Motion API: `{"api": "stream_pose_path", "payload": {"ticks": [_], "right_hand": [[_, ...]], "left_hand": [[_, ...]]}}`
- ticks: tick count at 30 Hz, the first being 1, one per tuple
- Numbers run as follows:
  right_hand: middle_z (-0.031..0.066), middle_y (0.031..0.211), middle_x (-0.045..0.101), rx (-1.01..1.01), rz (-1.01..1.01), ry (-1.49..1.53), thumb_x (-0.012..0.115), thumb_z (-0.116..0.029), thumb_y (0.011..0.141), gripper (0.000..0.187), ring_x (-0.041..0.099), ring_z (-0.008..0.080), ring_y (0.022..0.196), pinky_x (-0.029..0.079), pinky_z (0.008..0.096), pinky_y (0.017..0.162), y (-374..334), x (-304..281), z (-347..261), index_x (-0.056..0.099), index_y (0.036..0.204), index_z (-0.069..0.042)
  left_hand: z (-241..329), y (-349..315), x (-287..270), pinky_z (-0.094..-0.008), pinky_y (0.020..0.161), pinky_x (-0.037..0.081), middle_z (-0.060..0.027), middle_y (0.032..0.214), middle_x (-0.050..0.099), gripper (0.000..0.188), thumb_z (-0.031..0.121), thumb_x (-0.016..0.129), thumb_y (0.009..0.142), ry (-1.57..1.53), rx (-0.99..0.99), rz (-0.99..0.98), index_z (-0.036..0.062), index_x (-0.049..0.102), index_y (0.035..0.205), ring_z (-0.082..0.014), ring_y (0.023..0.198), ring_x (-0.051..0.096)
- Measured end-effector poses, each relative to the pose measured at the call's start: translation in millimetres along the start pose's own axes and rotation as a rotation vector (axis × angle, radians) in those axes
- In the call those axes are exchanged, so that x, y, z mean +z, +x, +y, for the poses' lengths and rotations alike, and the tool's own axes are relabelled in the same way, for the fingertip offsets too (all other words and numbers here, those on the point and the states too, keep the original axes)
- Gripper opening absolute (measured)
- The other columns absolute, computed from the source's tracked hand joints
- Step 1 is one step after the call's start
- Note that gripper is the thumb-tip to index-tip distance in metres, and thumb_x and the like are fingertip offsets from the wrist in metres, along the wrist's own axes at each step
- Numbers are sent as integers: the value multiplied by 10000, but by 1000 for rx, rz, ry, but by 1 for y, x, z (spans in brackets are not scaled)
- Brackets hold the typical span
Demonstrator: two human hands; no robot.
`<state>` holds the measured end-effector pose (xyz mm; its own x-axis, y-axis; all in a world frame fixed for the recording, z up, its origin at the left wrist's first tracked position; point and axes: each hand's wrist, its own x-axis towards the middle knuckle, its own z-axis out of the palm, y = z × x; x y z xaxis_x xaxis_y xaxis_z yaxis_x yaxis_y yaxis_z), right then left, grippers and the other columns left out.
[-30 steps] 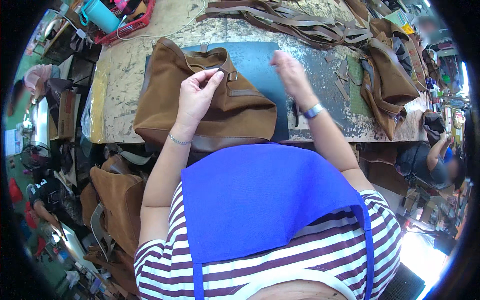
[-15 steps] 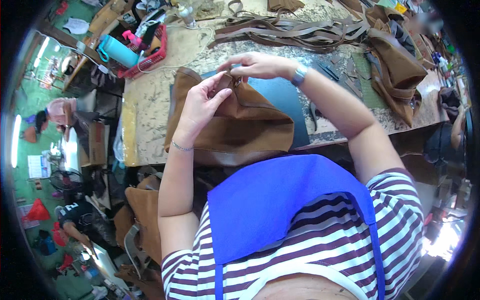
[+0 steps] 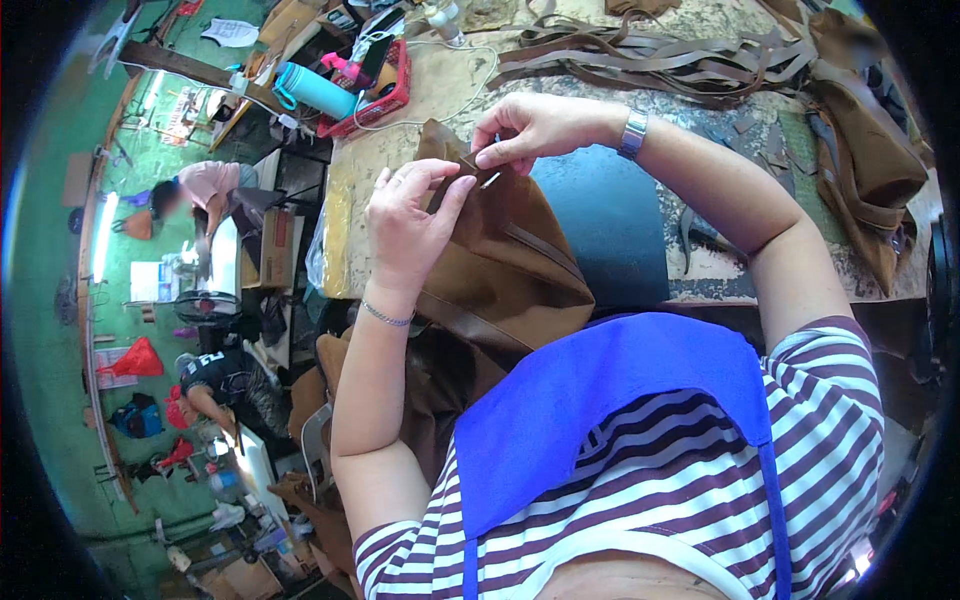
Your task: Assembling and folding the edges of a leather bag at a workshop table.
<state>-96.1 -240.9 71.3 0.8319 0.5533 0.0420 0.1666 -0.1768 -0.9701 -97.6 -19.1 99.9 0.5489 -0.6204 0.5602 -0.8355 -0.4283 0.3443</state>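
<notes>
Brown bag (image 3: 515, 265) at centre, partly over one dark mat (image 3: 635, 245). Left hand (image 3: 408, 220) and right hand (image 3: 540, 128) each pinch its top edge, thumb against fingers. Upper left: one red basket (image 3: 402, 88), one turquoise bottle (image 3: 318, 93). Upper right: overlapping brown straps (image 3: 650, 60), clear of the hands; count not determinable. Left: two people (image 3: 215, 188); one dark shirt (image 3: 205, 372) bears white print.
</notes>
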Motion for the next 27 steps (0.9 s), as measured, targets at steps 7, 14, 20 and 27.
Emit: {"api": "stream_pose_path", "payload": {"ticks": [7,14,20,27], "right_hand": [[20,788,607,-73,1,-10,600,-294,901,278,572,76,618,483,228,585,-1,11,12,624,989,-32],[6,804,602,-24,-7,46,592,-287,906,263,576,66,659,498,213,627,-5,9,13,621,1004,-44],[8,815,602,-28,-18,31,595,-282,906,265,576,61,689,500,206,644,-6,10,14,618,998,-34],[-36,819,577,-33,-37,62,576,-266,919,228,544,34,754,504,212,687,-14,4,18,609,988,-51]], "left_hand": [[21,1,5,-301,700,494,-88,798,677,126,132,723,767,74,-126,-32,49,671,845,-193,695,665],[13,-14,14,-270,681,524,-120,848,681,152,106,719,782,-116,-280,9,26,659,896,-206,747,673],[11,-9,4,-439,837,477,-47,945,671,119,179,656,831,307,181,-49,111,646,927,-199,809,655],[8,3,8,-217,823,438,36,958,631,188,216,548,941,-715,-452,-186,45,621,974,-47,896,573]]}}
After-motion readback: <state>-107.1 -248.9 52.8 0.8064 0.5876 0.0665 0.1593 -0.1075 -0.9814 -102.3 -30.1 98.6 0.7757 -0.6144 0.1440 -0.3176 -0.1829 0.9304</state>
